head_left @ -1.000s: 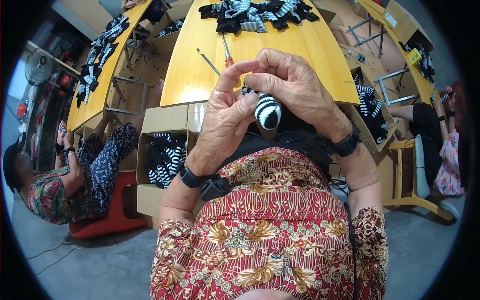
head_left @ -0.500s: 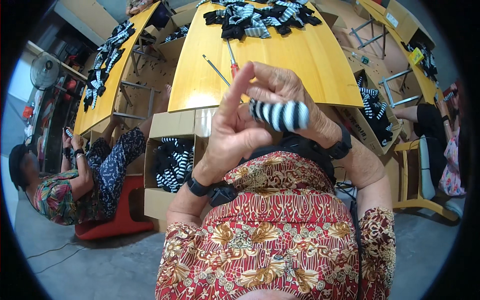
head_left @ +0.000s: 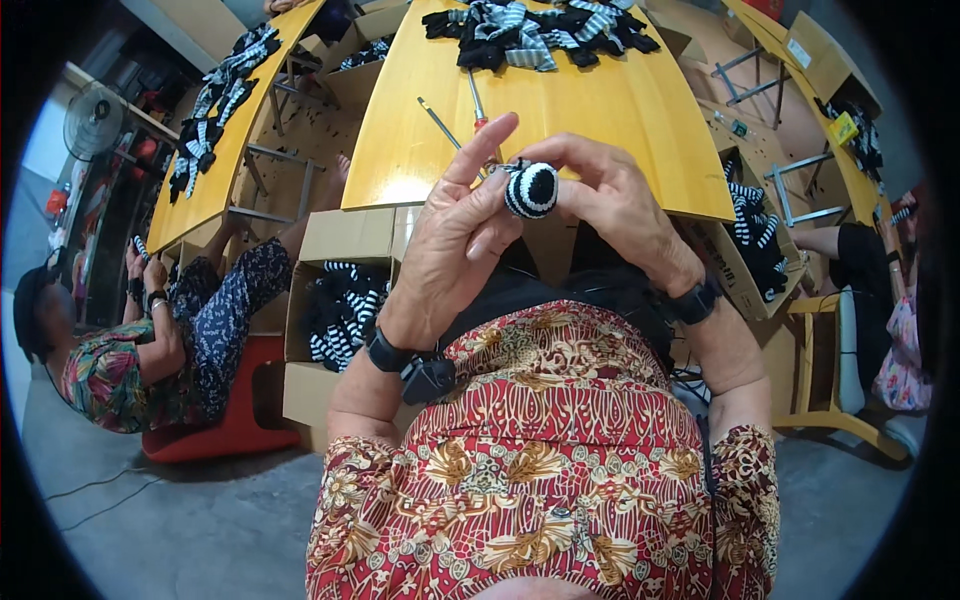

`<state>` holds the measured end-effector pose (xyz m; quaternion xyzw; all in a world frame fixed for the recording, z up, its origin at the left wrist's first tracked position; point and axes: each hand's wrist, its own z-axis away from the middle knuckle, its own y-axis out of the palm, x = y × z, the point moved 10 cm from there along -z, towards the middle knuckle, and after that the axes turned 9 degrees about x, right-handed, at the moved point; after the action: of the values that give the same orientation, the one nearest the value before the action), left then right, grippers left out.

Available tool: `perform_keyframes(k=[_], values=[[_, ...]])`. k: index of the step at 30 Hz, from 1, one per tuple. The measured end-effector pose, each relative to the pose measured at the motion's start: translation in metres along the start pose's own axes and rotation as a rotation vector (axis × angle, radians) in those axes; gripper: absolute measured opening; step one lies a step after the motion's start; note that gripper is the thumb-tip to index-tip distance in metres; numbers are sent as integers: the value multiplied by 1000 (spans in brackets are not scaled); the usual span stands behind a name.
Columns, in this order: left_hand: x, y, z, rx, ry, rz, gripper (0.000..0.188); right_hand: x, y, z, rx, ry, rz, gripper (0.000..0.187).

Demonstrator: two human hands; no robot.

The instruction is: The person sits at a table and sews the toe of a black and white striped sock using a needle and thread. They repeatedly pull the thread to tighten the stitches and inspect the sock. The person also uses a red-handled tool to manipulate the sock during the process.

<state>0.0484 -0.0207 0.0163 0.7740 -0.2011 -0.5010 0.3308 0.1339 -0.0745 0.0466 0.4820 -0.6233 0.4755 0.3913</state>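
Observation:
A black-and-white striped sock [head_left: 533, 188], bunched into a small bundle, is held between my hands just off the table's near edge. My left hand [head_left: 440, 240] grips its left side with the thumb and curled fingers, while the index finger points up and away. On the other side, my right hand [head_left: 622, 200] pinches the bundle between thumb and fingers. Behind the hands, a screwdriver [head_left: 476, 95] with a red handle lies on the yellow table [head_left: 640, 130], its handle partly hidden by my fingers. A thin metal rod [head_left: 437, 122] lies to its left.
A pile of striped and black socks [head_left: 535, 35] covers the table's far end. Cardboard boxes with socks stand at the left [head_left: 345, 235] and right [head_left: 735, 268]. A person [head_left: 130, 370] sits on a red chair [head_left: 225, 405] at left; another person [head_left: 900, 340] is at far right.
The sock has turned from a sideways roll to end-on and moved slightly left and up. My right hand has swung to its right side; my left fingers have closed on it.

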Motion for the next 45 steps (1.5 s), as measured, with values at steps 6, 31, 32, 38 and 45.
perform_keyframes(k=[6,31,32,38,45], values=[[14,-7,-2,-19,-41,110,48,52,4,19,-152,-370,417,38],[-25,-115,18,-352,305,-10,22,-45,23,-24,117,22,529,18],[-27,-122,18,-374,277,18,22,-47,-1,-40,-68,-35,567,20],[-14,-139,16,-376,227,266,21,-133,-31,-129,-158,182,1039,32],[-12,-160,10,-427,286,552,17,-127,-46,-96,-206,364,983,33]])
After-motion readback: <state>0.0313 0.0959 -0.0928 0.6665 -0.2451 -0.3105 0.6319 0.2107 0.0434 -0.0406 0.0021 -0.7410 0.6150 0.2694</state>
